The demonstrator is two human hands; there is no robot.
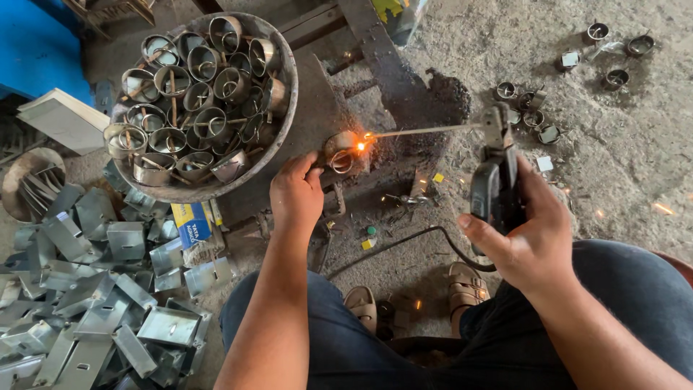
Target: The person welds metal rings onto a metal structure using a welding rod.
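My left hand (296, 193) grips a small metal ring piece (339, 153) resting on a dark, sooty metal work stand (404, 94). My right hand (530, 238) is closed around a black welding electrode holder (494, 184). Its thin rod (426, 131) reaches left to the ring, where an orange glow (360, 146) burns at the tip. A black cable (404, 242) runs from the holder along the ground. My knees in dark trousers and sandalled feet (465, 285) are below.
A big round metal basin (285, 108) full of several welded rings stands at upper left. A heap of bent sheet-metal brackets (108, 303) lies at lower left beside a small blue-and-yellow box (191, 220). More ring pieces (530, 108) lie scattered on the concrete at upper right.
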